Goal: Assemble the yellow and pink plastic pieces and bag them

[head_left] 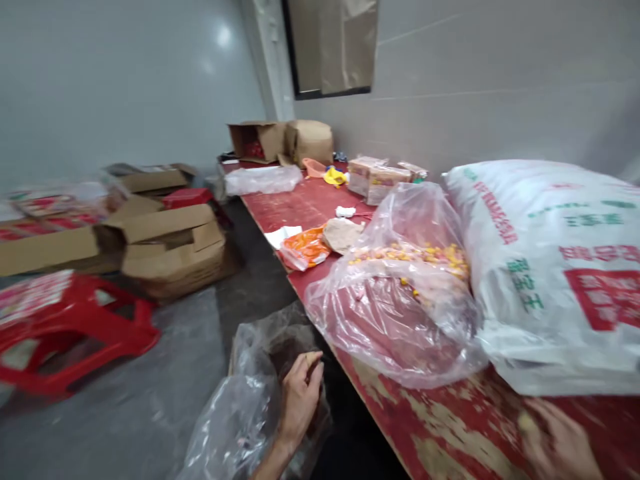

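Observation:
My left hand point(301, 395) is above a clear plastic bag point(240, 407) that lines an opening beside the table. Its fingers are loosely bent and apart, and a beige covering or patch shows at one fingertip. My right hand point(563, 440) is low at the right, smeared by motion, by the near edge of a large white woven sack point(555, 267) with red and green print. A yellowish patch shows near its thumb; whether its fingers hold anything is unclear. Between the hands, farther back, lies a big clear bag point(390, 320) with small yellow and pink pieces point(425, 260).
The worn red table point(425, 427) runs away along the wall. On it are an orange packet point(306, 248), wrapped packs point(377, 179) and cardboard boxes point(310, 141). A red stool point(95, 327) and an open carton point(173, 257) stand on the floor at left.

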Available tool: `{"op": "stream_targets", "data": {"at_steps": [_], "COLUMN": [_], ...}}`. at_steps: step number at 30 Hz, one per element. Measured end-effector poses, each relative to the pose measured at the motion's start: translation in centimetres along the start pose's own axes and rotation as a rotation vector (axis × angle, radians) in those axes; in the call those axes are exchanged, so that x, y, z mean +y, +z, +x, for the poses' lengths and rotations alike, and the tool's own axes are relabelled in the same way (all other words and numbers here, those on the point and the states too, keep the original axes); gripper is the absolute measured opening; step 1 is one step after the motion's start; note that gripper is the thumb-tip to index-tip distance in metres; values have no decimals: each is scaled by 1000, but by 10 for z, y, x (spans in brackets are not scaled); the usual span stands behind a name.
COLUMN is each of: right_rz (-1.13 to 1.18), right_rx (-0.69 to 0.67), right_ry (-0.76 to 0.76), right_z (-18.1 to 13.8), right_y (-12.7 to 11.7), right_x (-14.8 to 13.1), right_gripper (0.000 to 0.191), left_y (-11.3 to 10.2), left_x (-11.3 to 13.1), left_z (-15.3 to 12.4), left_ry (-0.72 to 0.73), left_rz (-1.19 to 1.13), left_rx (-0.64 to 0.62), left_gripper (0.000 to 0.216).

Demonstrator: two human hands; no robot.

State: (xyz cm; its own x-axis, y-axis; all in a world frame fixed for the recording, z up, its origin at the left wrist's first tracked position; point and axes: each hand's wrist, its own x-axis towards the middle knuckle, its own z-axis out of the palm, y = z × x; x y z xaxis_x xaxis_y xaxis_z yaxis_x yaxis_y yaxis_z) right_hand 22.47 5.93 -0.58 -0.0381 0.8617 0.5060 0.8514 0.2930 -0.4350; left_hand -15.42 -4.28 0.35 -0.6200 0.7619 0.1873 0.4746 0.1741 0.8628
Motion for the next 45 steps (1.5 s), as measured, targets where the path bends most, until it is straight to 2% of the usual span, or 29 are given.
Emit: {"op": "stream_targets", "data": {"at_steps": [1, 4, 8, 10, 16, 20, 22, 25, 29, 33, 36, 40, 45], "right_rz": [-98, -262, -442, -485, -527, -528, -518, -485, -451, -470, -516, -553, -358], "right_rx": [40, 41, -205, -251, -104, 26, 57, 69, -9, -89, -122, -201, -362], "right_ry": [23, 23, 131, 167, 195, 115, 63, 49, 110, 210, 246, 303, 331], "right_z": [13, 57, 99, 104, 99, 101, 100, 99, 100, 101, 101, 95, 71], "right_y": [0, 12, 46, 60, 71, 72, 74, 76, 75, 68, 57, 35, 5], "right_x": [16, 56, 81, 83, 81, 84, 85, 86, 81, 64, 47, 26, 13], "right_gripper": [34, 40, 33, 28, 28, 29, 31, 28, 24, 21, 25, 32, 31], "left_y": [7, 37, 97, 129, 221, 254, 258, 252, 229, 201, 187, 183, 178], "left_x": [11, 44, 72, 80, 94, 96, 96, 93, 88, 82, 77, 73, 70], "left_z": [10, 44, 96, 119, 159, 175, 181, 182, 165, 143, 134, 127, 112], "left_ry": [70, 259, 349, 342, 290, 219, 204, 203, 248, 325, 398, 509, 637], "left_rz": [-3, 4, 130, 225, 381, 470, 493, 492, 417, 310, 259, 244, 401], "left_rx": [-21, -90, -208, -273, -326, -290, -274, -257, -238, -265, -348, -468, -521], "left_gripper": [25, 23, 24, 26, 24, 20, 20, 20, 24, 29, 27, 19, 21]}}
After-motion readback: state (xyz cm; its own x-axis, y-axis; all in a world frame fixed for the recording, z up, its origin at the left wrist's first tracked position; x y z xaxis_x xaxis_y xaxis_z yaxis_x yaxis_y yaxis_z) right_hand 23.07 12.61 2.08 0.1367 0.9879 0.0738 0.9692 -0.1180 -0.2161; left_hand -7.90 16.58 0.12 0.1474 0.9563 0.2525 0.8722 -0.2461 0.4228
